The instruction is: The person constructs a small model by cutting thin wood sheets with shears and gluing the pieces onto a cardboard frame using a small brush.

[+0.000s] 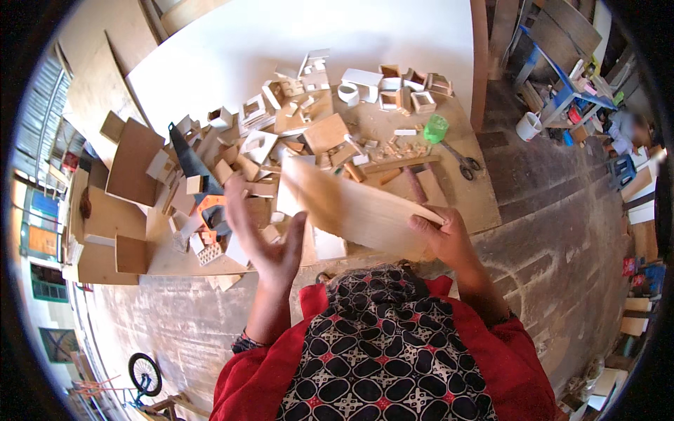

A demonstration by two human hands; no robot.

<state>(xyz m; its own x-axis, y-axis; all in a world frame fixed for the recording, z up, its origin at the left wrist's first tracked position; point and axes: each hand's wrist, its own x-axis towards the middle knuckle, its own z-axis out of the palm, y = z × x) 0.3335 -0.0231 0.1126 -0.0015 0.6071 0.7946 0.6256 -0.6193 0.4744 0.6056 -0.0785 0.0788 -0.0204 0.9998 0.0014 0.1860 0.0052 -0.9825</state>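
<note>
The right hand (447,235) is pinching the board (372,214) at one end, likely keeping its face uncovered; it is extending leftward from those fingers. The left hand (265,242) is hanging spread, holding nothing, beside the saw (188,156).

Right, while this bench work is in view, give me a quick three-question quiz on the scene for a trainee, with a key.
1. Multiple choice: What does the person's right hand hold?
A) a pencil
B) a pale wooden board
C) a brush

2. True or false: The scissors lie on the floor.

3. Fill in the colour: The handsaw lying on the table has a dark blade and a handle that is partly ____.

Key:
1. B; the fingers grip the board near its right end.
2. False; the scissors lie on the table, close to the green container.
3. Orange.
</note>
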